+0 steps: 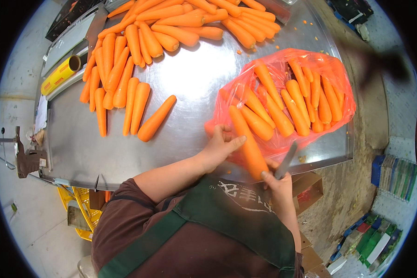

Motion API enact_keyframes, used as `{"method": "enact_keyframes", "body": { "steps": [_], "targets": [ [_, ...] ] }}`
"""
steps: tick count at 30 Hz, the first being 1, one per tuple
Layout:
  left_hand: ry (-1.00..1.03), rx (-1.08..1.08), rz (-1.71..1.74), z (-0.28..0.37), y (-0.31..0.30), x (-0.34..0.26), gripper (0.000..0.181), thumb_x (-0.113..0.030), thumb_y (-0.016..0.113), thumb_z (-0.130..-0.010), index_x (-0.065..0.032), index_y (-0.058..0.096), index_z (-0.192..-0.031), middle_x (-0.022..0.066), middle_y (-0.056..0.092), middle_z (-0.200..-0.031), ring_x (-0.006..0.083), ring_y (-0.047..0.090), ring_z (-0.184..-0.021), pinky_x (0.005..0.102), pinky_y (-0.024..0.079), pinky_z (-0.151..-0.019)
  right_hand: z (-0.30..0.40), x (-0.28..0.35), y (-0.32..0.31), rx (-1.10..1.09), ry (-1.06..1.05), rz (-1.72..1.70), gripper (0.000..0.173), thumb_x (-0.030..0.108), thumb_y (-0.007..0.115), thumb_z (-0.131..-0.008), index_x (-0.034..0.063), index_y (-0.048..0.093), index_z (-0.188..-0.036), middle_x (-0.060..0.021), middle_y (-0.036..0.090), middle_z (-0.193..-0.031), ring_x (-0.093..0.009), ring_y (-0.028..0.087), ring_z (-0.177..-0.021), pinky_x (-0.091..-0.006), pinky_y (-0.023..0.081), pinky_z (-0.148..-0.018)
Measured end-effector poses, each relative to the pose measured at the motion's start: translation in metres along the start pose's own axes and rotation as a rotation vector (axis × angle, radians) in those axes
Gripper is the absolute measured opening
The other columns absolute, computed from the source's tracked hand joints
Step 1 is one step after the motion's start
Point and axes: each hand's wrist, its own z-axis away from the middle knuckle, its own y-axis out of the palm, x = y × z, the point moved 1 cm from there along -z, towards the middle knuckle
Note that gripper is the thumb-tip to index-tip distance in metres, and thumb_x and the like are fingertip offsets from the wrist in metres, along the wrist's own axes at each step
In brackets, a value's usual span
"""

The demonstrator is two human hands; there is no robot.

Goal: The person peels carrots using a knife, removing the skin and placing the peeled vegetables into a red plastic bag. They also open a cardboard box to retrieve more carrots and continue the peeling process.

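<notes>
A large carrot (247, 142) lies slantwise between my two hands, over the near edge of a red plastic bag. My left hand (223, 143) has its thumb against the carrot's side, the fingers beside the bag. In my right hand (278, 180) is a knife (287, 160), its blade pointing up and away from me; that hand's thumb also presses on the carrot's near end. The red plastic bag (226, 95) lies spread on the steel table (191, 139), with several carrots (297, 100) inside it. Part of the right fingers is hidden behind the carrot.
A big heap of carrots (173, 21) covers the table's far left, and a single carrot (157, 118) lies nearer me. Small orange scraps (277, 47) dot the surface. A yellow film roll (60, 74) lies at the left edge. Below right stands a cardboard box (309, 191).
</notes>
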Motion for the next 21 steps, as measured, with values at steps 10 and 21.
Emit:
{"method": "enact_keyframes", "body": {
  "steps": [10, 21],
  "targets": [
    [-0.024, 0.083, -0.051, -0.006, -0.055, 0.011, 0.043, -0.004, 0.064, -0.085, -0.0035, 0.046, -0.125, 0.0069, 0.056, -0.107, 0.0167, 0.055, -0.097, 0.0324, 0.047, -0.087, -0.061, 0.025, 0.032, -0.15, -0.511, 0.793, 0.031, 0.017, 0.073, -0.081, 0.0025, 0.068, -0.107, -0.0142, 0.068, -0.094, -0.03, 0.065, -0.088, -0.0373, 0.052, -0.079],
    [-0.032, 0.092, 0.032, -0.015, -0.056, 0.012, 0.054, 0.001, 0.06, -0.085, -0.0028, 0.04, -0.135, 0.0104, 0.053, -0.123, 0.0199, 0.056, -0.108, 0.033, 0.047, -0.094, -0.061, 0.007, 0.027, -0.084, -0.376, 1.036, 0.04, 0.022, 0.075, -0.076, 0.0058, 0.066, -0.112, -0.0163, 0.066, -0.101, -0.034, 0.063, -0.097, -0.0406, 0.051, -0.084]
  ]
}}
